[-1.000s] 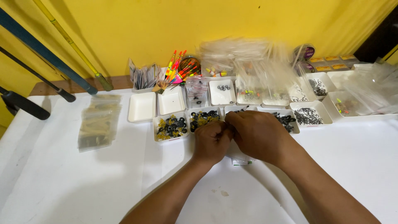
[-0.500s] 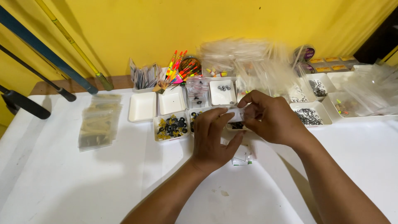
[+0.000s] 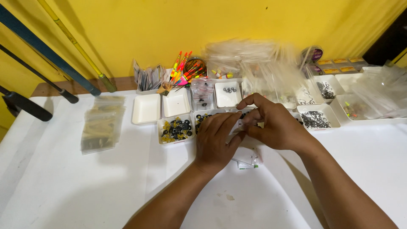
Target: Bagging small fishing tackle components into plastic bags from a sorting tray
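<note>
On the white tabletop (image 3: 76, 182) I see my right hand (image 3: 277, 127) and left hand (image 3: 216, 142) meet just before the bead trays (image 3: 174, 129), both closed in a pinch grip on one small clear packet (image 3: 236, 126).

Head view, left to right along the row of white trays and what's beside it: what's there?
Stack of clear bags → empty white tray → tray of black and yellow beads → left hand → right hand, both on a small clear packet → tray of dark hooks.
</note>
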